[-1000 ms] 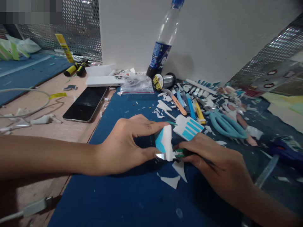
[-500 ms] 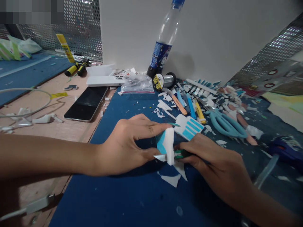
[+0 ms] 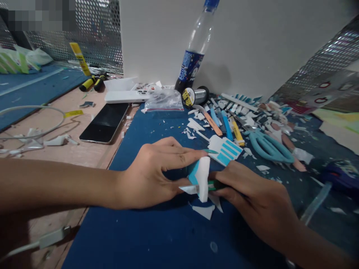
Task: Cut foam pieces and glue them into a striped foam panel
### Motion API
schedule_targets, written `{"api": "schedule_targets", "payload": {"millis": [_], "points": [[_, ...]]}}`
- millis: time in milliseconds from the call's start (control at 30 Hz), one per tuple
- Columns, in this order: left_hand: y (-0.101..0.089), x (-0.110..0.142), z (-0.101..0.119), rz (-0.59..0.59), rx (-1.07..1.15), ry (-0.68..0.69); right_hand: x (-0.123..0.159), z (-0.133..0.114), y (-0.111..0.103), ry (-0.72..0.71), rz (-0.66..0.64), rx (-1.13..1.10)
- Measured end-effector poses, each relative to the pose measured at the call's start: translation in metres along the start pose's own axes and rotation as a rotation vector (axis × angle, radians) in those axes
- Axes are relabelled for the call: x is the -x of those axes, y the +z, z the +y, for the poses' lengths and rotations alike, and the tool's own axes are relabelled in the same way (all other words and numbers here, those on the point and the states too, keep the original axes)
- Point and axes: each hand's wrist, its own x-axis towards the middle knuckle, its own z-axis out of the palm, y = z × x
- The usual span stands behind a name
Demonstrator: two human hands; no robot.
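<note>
Between thumb and fingers, my left hand point(image 3: 159, 172) pinches a white foam piece point(image 3: 204, 179) with a blue face, held upright over the dark blue board point(image 3: 134, 239). My right hand point(image 3: 249, 194) is closed around the green handle of a craft knife point(image 3: 190, 189). Its blade passes across the lower part of the foam, and the tip points left near my left thumb. Loose white offcuts point(image 3: 204, 212) lie just below the foam. Behind it rests a flat white piece with blue stripes point(image 3: 226, 150).
Blue-handled scissors point(image 3: 269, 147), several coloured cutters point(image 3: 226, 125) and foam scraps lie at the right. A tall bottle point(image 3: 193, 52), a wire spool point(image 3: 196, 96) and a plastic bag point(image 3: 164, 100) stand or lie at the back. A black-screened phone point(image 3: 105, 123) is on the left.
The foam piece sits slightly lower and more upright in view. The knife blade extends a little farther left past it. Both hands keep their holds.
</note>
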Motion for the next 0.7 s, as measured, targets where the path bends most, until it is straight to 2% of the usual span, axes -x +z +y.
{"api": "schedule_targets", "payload": {"millis": [200, 467, 600, 700], "points": [[-0.004, -0.001, 0.0, -0.012, 0.065, -0.003, 0.001, -0.001, -0.001, -0.015, 0.061, 0.014], [-0.006, -0.001, 0.0, -0.032, 0.106, -0.154, -0.002, 0.005, -0.004, -0.017, 0.076, 0.009], [-0.008, -0.002, 0.0, -0.036, 0.13, -0.331, -0.005, 0.007, -0.008, -0.035, 0.069, 0.02], [-0.009, -0.003, -0.001, -0.018, 0.143, -0.373, -0.007, 0.01, -0.009, -0.027, 0.072, 0.024]]}}
